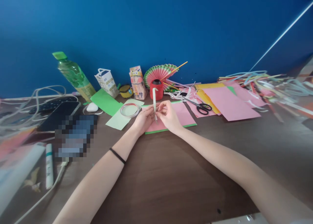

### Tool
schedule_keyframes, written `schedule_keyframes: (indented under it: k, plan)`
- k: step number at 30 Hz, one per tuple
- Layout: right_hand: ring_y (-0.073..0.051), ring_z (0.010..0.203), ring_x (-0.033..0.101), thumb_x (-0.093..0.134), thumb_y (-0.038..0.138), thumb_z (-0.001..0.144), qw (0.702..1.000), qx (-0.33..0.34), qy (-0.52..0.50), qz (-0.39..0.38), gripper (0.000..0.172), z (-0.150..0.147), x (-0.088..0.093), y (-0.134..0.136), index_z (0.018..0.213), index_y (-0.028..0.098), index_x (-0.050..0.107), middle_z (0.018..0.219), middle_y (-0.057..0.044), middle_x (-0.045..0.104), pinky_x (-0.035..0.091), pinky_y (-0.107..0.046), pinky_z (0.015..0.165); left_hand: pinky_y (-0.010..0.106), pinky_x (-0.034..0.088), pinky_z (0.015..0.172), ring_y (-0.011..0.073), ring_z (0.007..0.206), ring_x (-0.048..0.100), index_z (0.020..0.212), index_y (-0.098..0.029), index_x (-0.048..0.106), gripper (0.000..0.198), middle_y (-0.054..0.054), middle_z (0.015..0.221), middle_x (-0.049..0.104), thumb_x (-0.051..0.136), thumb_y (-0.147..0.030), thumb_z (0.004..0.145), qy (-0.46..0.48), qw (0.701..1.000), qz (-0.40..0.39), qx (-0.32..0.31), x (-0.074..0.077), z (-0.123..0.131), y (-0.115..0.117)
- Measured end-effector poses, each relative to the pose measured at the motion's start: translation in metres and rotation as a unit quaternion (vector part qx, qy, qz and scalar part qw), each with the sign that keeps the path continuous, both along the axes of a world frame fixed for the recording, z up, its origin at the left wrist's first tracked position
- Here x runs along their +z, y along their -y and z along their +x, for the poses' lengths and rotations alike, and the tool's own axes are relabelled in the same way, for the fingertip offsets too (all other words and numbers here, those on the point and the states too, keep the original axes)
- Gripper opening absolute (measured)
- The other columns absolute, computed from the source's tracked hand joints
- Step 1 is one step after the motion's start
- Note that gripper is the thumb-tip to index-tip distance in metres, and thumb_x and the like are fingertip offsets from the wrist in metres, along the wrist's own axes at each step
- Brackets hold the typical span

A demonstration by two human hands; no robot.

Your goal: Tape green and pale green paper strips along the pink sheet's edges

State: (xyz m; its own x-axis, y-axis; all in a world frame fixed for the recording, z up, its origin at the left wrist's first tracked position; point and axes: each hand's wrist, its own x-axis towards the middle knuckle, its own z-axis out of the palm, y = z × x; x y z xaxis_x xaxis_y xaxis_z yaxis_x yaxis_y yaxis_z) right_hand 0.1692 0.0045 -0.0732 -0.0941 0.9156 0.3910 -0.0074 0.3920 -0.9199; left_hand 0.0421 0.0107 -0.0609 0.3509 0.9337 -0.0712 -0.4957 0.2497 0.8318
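Observation:
Both my hands meet above a pink paper sheet [182, 114] with a green sheet under it. My left hand [143, 119] and my right hand [168, 114] pinch a narrow pale paper strip [154, 100] that stands upright between the fingers, its top end bent over. A black band circles my left wrist. A roll of clear tape [129, 109] lies on a light green sheet just left of my left hand.
Black scissors [201, 107] lie on pink and yellow sheets to the right. Further right is a heap of coloured paper strips [264, 80]. At the back stand a green bottle [74, 75], small cartons, a red holder [156, 88] and a paper fan. Cables and a glue stick [49, 165] lie left.

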Motion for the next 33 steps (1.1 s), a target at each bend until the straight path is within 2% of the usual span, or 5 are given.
schedule_keyframes:
  k: [7,14,19,27,33]
  plan:
    - [-0.008,0.062,0.055,0.055,0.016,0.071,1.000,-0.004,-0.006,-0.010,0.022,-0.0018,0.0022,0.0015,0.081,0.022,0.037,0.076,0.005,0.044,0.046,-0.025,0.060,0.025,0.045,0.075,0.0179,0.090,0.062,0.106,-0.012,0.063,0.031,0.010,0.099,0.068,0.054,-0.013,0.077,-0.020,0.999,0.031,-0.007,-0.0021,0.0011,0.0010]
    - [-0.008,0.065,0.057,0.054,0.014,0.071,1.000,0.008,0.007,-0.002,0.021,-0.0020,0.0041,0.0056,0.080,0.022,0.037,0.080,0.004,0.047,0.047,-0.025,0.062,0.024,0.046,0.067,0.0155,0.075,0.064,0.100,-0.010,0.065,0.027,0.009,0.085,0.070,0.052,-0.011,0.076,-0.031,0.999,0.031,0.020,-0.0021,0.0025,-0.0003]
    - [-0.007,0.057,0.055,0.057,0.013,0.069,1.000,0.005,0.011,-0.023,0.025,-0.0020,0.0046,0.0055,0.081,0.022,0.037,0.076,0.006,0.045,0.045,-0.023,0.053,0.024,0.047,0.065,0.0149,0.074,0.063,0.098,-0.010,0.064,0.025,0.008,0.083,0.070,0.051,-0.010,0.076,-0.032,0.999,0.015,0.019,-0.0015,0.0015,-0.0016]
    - [-0.009,0.052,0.056,0.057,0.015,0.068,0.995,0.055,-0.039,-0.079,0.027,-0.0002,-0.0033,0.0029,0.081,0.023,0.035,0.065,0.010,0.046,0.048,-0.027,0.055,0.023,0.043,0.047,0.0120,0.061,0.058,0.099,-0.014,0.062,0.025,0.009,0.109,0.064,0.048,-0.012,0.079,-0.017,1.000,0.021,0.003,-0.0013,0.0007,-0.0016]
    - [-0.009,0.052,0.058,0.060,0.019,0.067,0.992,0.074,-0.051,-0.089,0.027,0.0008,-0.0049,0.0018,0.081,0.022,0.037,0.065,0.010,0.048,0.049,-0.027,0.057,0.024,0.044,0.051,0.0123,0.067,0.058,0.100,-0.015,0.062,0.025,0.009,0.118,0.058,0.049,-0.012,0.079,-0.020,0.999,0.025,0.006,-0.0025,-0.0005,-0.0026]
